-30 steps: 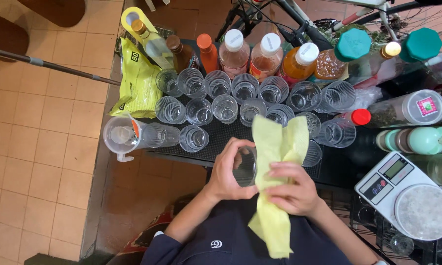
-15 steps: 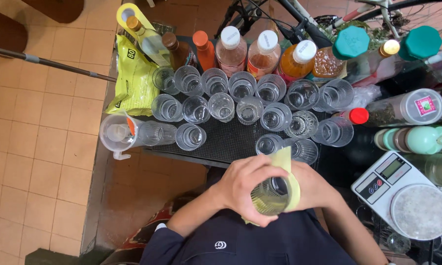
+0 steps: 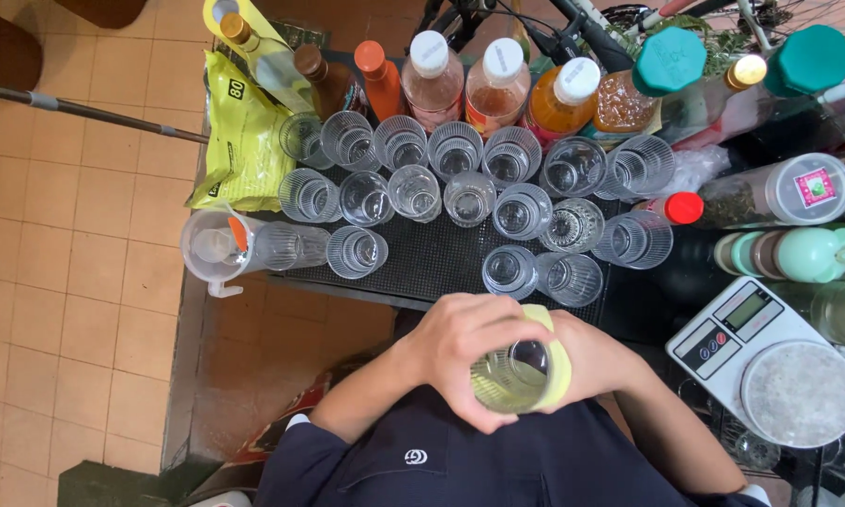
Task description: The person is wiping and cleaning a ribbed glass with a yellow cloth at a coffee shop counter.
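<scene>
Glass (image 3: 514, 374) is clasped by the left hand (image 3: 464, 352); yellow cloth (image 3: 555, 368) is pressed around it by the right hand (image 3: 596, 361).

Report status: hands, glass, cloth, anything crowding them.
Left hand grips clear ribbed glass. Right hand presses yellow cloth around it. Rows of clear glasses on black mat just ahead.

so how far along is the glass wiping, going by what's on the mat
Done, it seems: many clear ribbed glasses stand upright in rows on the black rubber mat, though which have been wiped cannot be told. In hand: the left hand grips one clear glass, and the right hand presses a yellow cloth around it. Left: this glass is not yet on the mat.
</scene>
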